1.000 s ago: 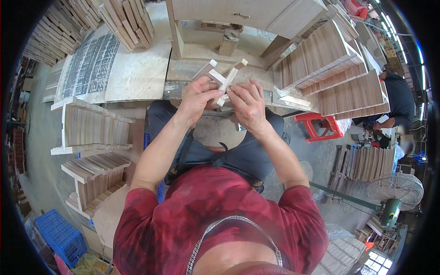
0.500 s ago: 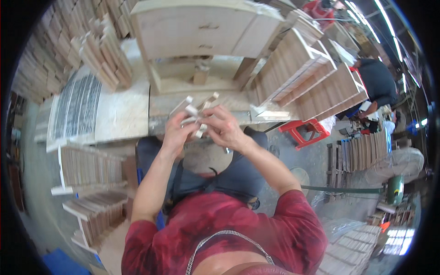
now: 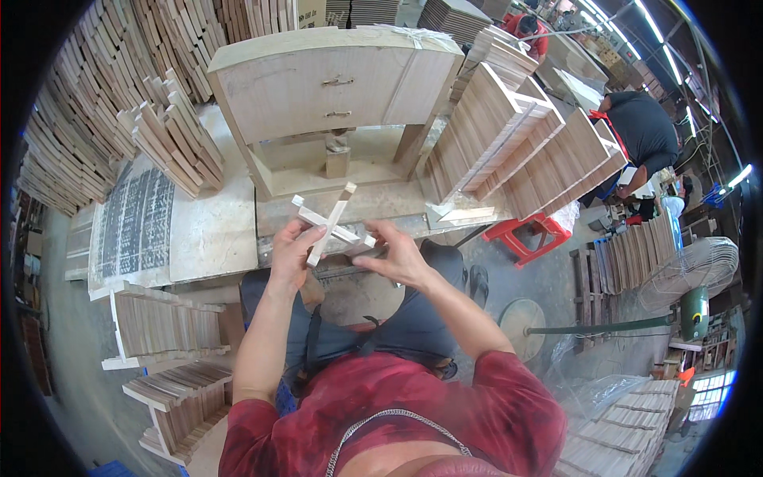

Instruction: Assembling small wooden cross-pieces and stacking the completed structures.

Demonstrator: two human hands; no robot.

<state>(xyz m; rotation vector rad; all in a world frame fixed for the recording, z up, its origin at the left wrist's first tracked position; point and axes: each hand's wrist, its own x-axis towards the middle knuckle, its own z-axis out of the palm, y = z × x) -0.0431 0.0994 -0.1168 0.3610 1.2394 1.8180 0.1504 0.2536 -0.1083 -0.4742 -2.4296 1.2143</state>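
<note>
Crossed pair of pale, narrow wooden slats (image 3: 332, 226), held in the air between both hands above the near edge of the pale worktable (image 3: 208, 238): left hand (image 3: 291, 253) closed on the lower end of the upright slat, right hand (image 3: 397, 256) pinching the right end of the crosswise slat. Beyond the slats, a light wooden two-drawer cabinet (image 3: 334, 91) stands on the table; stacked slat panels (image 3: 520, 151) at its right edge, loose slat piles (image 3: 171, 143) at its left; a red plastic stool (image 3: 534, 234) on the grey concrete floor (image 3: 548, 294)

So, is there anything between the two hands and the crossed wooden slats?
Nothing visible. The left hand and the right hand both already grip the crossed wooden slats, held in the air above the workbench.
</note>
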